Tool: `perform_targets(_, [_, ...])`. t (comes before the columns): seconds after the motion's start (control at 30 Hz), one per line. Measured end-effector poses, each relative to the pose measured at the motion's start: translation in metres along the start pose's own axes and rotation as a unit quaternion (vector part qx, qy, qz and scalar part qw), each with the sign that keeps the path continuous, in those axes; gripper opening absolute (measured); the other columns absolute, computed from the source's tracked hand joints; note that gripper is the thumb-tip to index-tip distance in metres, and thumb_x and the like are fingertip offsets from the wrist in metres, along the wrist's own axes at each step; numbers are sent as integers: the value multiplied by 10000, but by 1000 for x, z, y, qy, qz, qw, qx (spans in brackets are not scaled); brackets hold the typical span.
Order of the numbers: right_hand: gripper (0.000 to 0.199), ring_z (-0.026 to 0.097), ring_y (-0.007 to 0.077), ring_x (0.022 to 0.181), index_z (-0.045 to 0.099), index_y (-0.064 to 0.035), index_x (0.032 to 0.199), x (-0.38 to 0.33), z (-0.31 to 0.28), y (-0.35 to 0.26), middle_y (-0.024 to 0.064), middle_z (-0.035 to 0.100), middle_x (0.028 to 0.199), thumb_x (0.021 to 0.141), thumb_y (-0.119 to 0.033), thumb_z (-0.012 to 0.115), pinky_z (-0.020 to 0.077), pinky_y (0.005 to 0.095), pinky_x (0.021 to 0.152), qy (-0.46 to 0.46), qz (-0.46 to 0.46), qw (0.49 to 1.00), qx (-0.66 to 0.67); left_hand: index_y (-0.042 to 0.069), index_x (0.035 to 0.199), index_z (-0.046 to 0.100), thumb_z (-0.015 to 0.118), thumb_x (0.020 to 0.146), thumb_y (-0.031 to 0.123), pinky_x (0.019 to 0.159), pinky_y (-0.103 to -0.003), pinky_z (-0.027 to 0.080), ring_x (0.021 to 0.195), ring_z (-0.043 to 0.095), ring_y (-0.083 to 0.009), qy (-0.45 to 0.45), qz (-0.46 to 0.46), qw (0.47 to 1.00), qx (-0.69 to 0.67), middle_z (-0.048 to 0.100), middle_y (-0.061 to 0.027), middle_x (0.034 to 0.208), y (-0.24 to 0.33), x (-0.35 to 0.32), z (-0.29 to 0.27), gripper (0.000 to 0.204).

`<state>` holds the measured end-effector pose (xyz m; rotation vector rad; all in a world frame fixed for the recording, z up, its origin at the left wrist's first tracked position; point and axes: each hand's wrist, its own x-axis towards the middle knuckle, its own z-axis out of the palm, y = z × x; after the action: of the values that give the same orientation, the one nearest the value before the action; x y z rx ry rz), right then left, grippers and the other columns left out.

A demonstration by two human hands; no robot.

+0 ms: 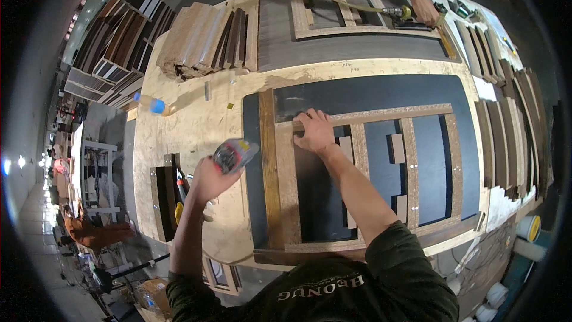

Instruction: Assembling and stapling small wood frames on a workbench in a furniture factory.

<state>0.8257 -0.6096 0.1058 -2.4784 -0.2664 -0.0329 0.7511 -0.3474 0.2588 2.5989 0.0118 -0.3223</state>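
My right hand (314,132) presses flat on the upper left corner of a chipboard frame (411,170) that lies on a dark panel (369,92). A darker wooden strip (269,173) forms the frame's left side. My left hand (210,179) is raised left of the frame and grips a grey nail gun (234,154) with a red and yellow label, its nose pointing toward the frame's left strip. Small loose chipboard blocks (397,148) lie inside the frame.
The plywood workbench (190,125) carries a stack of wooden strips (202,39), a blue-capped bottle (152,105) and a tool slot (168,200) at the left. Across the bench another person's hand (424,11) works a tool on a second frame (316,9). Dark planks (512,125) line the right edge.
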Motion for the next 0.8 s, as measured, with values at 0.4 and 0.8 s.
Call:
perform_targets(0.4, [626, 481, 302, 1059, 561, -180, 1121, 1, -8, 8, 83, 515, 1079, 601, -448, 785, 357, 435, 949, -35, -36, 999, 11, 16, 966, 650, 702, 716, 214, 647, -328, 512, 680, 663, -208, -122, -1, 992, -1, 676, -128, 753, 30, 77, 26, 324])
perform_targets(0.8, [628, 437, 262, 1153, 545, -186, 1181, 0, -21, 1, 80, 494, 1134, 658, -451, 773, 312, 408, 1021, -104, -2, 995, -4, 22, 949, 658, 708, 715, 228, 684, -337, 507, 749, 673, -278, -124, 20, 992, 13, 672, -166, 787, 29, 88, 37, 316])
